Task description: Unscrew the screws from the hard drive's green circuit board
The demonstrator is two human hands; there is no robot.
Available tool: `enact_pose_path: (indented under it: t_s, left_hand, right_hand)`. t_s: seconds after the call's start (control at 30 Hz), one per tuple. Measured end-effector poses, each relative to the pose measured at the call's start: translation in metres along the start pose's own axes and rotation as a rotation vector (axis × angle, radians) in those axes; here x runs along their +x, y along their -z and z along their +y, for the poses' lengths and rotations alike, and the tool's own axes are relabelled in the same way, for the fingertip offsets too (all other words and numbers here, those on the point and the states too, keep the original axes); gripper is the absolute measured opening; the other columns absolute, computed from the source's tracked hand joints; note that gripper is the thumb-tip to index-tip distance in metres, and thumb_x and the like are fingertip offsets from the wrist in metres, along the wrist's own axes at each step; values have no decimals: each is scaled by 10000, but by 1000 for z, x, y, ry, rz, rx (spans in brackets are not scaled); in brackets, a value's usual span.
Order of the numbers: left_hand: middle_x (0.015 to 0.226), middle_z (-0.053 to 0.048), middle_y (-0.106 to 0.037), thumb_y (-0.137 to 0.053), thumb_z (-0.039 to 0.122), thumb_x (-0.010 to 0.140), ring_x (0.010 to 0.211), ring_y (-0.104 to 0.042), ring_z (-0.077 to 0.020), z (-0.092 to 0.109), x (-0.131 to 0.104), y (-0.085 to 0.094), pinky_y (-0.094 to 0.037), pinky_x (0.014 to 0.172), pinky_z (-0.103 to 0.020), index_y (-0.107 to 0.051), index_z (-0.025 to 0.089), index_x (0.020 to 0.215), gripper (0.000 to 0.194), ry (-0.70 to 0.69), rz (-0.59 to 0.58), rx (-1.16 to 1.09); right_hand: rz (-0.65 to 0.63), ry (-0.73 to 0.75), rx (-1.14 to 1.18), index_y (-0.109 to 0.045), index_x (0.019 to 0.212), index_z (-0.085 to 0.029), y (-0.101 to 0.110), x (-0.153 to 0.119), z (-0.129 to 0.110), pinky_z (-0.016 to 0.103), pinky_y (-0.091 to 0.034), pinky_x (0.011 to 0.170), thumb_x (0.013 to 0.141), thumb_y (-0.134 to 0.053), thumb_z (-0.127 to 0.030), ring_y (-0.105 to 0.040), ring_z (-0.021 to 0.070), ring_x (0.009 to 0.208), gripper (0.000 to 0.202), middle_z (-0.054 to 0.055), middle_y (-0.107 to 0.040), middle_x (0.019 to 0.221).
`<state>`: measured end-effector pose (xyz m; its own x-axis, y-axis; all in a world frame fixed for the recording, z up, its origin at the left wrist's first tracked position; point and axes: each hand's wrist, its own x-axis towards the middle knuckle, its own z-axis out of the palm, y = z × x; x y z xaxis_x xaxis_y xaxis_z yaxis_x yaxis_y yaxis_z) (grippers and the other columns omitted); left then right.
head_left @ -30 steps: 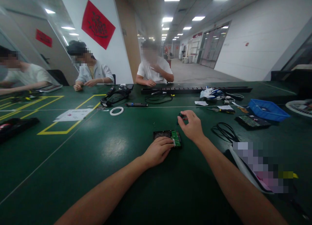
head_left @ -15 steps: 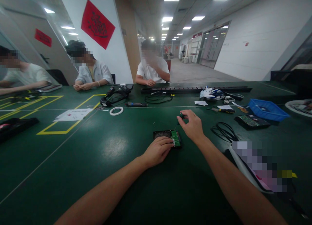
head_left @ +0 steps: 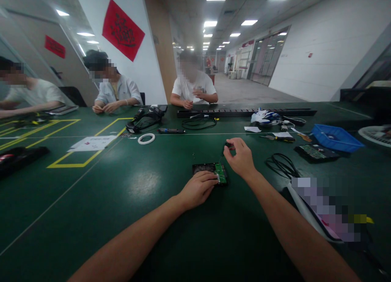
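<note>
Green circuitry point(head_left: 221, 170) covers one end of the hard drive point(head_left: 203, 167), flat on the counter point(head_left: 171, 164) beneath the left hand point(head_left: 200, 187); whether that hand grips, I cannot tell. Little has changed: the right hand point(head_left: 240, 156) still pinches a screwdriver point(head_left: 227, 144) above the far edge, so work apparently stays there.

2 bare forearms point(head_left: 137, 229) reach forward, angled inward. The left hand point(head_left: 197, 190) lies palm down, fingers extended rightward; the right hand point(head_left: 240, 157) (near it, held higher) brings thumb and forefinger together in a pinch.
</note>
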<state>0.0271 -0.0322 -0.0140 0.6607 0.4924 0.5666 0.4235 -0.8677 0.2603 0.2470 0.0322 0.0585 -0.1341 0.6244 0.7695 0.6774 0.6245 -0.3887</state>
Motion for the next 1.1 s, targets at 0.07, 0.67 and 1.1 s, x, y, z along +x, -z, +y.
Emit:
enact_pose_path:
  t_s: [0.07,0.67,1.1]
  left_hand:
    - [1257,-98,-654,-498,164,956,1217,-577,-228,0,0,0,-487,1022,-462,-611,210,1256,324,-1,-1,0]
    - [1263,-90,-653,-499,170,953,1221,-571,-233,0,-1,1,-477,1035,-463,-613,213,1254,325,14,-10,-4]
    - [1262,-92,-650,-493,164,946,1214,-576,-238,-1,-2,0,-482,1027,-474,-603,225,1273,350,14,-6,-3]
  right_hand:
    - [8,-3,13,-580,1077,-221,0,0,0,402,-558,798,890,-565,-253,-634,241,902,190,99,-633,1068]
    - [-13,0,3,-588,1094,-216,1,-1,-1,392,-542,782,930,-535,-297,-626,231,853,191,93,-623,1010]
    - [6,-17,89,-583,1042,-226,-2,0,1,384,-593,732,908,-577,-333,-663,227,868,172,94,-659,1053]
